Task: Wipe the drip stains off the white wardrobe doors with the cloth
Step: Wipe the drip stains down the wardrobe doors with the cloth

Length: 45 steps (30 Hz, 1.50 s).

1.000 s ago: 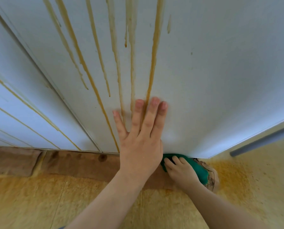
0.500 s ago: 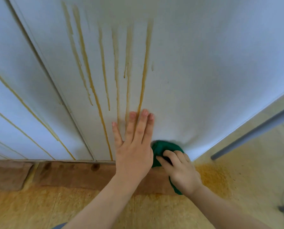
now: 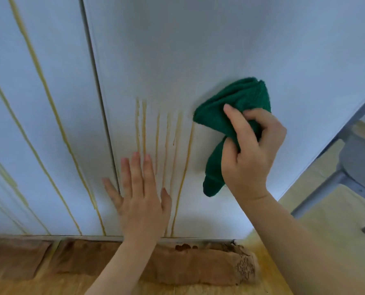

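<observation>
The white wardrobe door (image 3: 209,50) fills most of the head view. Several brown drip stains (image 3: 188,158) run down its lower part, and more yellowish drips (image 3: 49,99) streak the neighbouring door on the left. My left hand (image 3: 141,194) lies flat on the door with straight fingers, over the lower ends of the stains. My right hand (image 3: 251,154) grips a bunched green cloth (image 3: 234,109) and holds it against the door, just right of the top of the stains.
Crumpled brown paper (image 3: 188,265) lies along the foot of the wardrobe. A stained yellowish sheet (image 3: 326,209) covers the floor. Grey metal chair legs (image 3: 334,182) stand close on the right.
My right hand lifted the green cloth from the bottom edge of the door up to the right of the stains. My left hand slid a little left and stays flat on the door.
</observation>
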Available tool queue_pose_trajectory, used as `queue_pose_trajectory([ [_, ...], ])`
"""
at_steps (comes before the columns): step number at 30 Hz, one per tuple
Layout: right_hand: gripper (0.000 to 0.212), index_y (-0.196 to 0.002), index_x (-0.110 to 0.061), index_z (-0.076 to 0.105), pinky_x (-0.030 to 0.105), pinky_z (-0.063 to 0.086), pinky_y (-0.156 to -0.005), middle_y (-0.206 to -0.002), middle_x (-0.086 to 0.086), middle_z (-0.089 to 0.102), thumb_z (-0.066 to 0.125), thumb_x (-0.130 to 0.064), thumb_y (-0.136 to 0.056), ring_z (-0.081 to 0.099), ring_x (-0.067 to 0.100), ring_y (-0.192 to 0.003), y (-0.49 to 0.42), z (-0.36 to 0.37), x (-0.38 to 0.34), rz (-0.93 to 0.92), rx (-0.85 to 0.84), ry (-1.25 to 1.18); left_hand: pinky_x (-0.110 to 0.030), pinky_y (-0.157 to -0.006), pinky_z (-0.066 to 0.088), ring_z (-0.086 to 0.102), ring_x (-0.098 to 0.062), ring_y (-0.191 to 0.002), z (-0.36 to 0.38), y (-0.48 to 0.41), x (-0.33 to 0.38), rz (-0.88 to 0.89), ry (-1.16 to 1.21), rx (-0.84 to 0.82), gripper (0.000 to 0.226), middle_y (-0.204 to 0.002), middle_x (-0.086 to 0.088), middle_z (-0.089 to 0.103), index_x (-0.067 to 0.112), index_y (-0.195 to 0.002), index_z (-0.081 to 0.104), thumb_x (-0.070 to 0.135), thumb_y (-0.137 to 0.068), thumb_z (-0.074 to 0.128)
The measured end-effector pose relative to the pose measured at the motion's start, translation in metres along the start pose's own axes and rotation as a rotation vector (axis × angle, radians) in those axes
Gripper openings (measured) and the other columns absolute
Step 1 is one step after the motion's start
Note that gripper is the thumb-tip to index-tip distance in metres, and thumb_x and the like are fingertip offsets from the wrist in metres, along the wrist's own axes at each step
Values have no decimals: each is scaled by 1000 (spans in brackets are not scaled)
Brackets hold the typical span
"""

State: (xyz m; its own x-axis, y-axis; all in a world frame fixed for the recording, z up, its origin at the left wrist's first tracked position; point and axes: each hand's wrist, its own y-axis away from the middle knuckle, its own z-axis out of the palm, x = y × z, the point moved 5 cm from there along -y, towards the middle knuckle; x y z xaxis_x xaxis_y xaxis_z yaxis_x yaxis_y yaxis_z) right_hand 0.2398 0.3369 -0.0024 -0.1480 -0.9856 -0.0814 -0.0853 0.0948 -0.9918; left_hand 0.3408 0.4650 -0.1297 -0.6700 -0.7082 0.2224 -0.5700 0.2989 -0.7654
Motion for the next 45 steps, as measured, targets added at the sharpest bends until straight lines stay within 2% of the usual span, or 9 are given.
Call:
queue_pose_trajectory([
  [5,44,-115,-19,66,31,34,-85,-123,4,54,45,3,-84,40,22,-94,-14,33,-10,33,76,147,-51,-113,-6,-8,-16,-144,8,-3,-13,-84,19,-55,85,-153,-14,13,12,-149,-10,35,-81,36],
  [12,35,-86,-22,76,34,32,-75,-109,-9,48,47,-3,-82,40,22,-89,87,36,6,-319,-397,134,-49,-113,-7,-7,-14,-144,18,-3,-18,-133,50,-59,87,-154,-11,14,11,-149,-8,34,-78,37],
  [20,41,-100,-15,73,29,33,-84,-112,-4,50,47,9,-78,39,23,-91,-20,47,-10,-53,89,17,-49,-113,-2,-9,-12,-144,26,-3,-16,-168,68,-71,77,-153,-12,16,3,-147,12,33,-80,36],
  [25,32,-98,-25,68,34,35,-72,-110,-8,48,41,-7,-92,39,23,-87,73,54,-4,-391,-276,122,-51,-113,1,-5,-14,-145,25,0,-16,-160,86,-56,76,-153,-12,16,3,-147,13,29,-80,38],
  [28,33,-91,-22,72,34,35,-72,-109,-8,47,45,-4,-85,39,22,-87,90,49,-1,-400,-432,75,-53,-113,4,-3,-16,-145,26,6,-17,-141,95,-58,82,-153,-11,16,9,-150,-1,27,-80,38],
  [34,46,-109,-15,69,25,29,-88,-115,-5,46,47,6,-73,39,22,-93,-17,54,-23,-24,-15,-34,-49,-113,1,-7,-15,-144,23,-3,-22,-180,82,-7,74,-151,-15,18,0,-146,11,26,-81,37],
  [40,40,-106,-27,71,32,32,-73,-116,-12,46,42,-7,-86,38,21,-87,81,66,-22,-567,-440,122,-45,-113,-2,-6,-12,-144,21,-3,-40,-260,103,6,74,-152,-14,16,3,-146,11,23,-79,36],
  [42,42,-102,-26,72,32,33,-74,-115,-12,46,36,-7,-91,39,20,-87,89,63,-19,-564,-490,101,-45,-113,-1,1,-19,-145,20,-2,-42,-267,87,1,74,-152,-13,15,3,-146,11,22,-79,36],
  [45,37,-109,-26,64,35,35,-76,-115,-9,47,34,-9,-95,41,23,-89,46,63,-31,-367,-275,85,-46,-113,1,-2,-15,-145,18,-2,-41,-263,78,16,73,-152,-13,16,1,-146,11,21,-80,36],
])
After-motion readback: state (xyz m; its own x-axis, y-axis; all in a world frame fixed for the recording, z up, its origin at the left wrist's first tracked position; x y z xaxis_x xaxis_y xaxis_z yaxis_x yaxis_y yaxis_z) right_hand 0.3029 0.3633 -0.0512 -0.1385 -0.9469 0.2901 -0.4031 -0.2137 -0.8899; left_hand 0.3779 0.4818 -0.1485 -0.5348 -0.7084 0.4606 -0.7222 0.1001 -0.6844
